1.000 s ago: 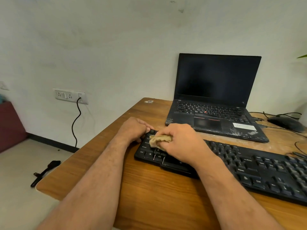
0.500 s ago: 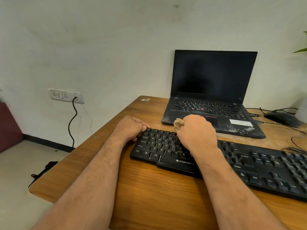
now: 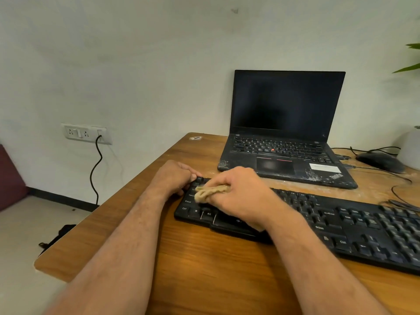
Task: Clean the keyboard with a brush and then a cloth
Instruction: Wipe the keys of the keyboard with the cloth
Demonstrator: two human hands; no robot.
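**Two hands on the keys: wiping the left end with the cloth**

Both hands work at the left end of the long black plastic keyboard [image 3: 341,226], which lies across the lower right of the frame on the brown wooden desk [image 3: 204,269], in front of the open black laptop [image 3: 284,133]. The right hand [image 3: 241,196] has its fingers curled around a small bunched tan cloth [image 3: 210,192] and presses it onto the keys near the keyboard's left edge. The left hand [image 3: 173,177] sits at the far left corner with its fingers curled over the edge, apparently bracing the board, though the fingertips are hidden so the grip is hard to confirm.

This looks like the cloth stage. To do it well, the bracing hand should hold the corner firm so the board does not slide. The cloth should travel in short strokes along each row, light enough not to catch a keycap. Refolding the cloth to a fresh face would help lift dust rather than push it between keys. The right stretch, toward the dark mouse [image 3: 379,161], appears to await wiping.
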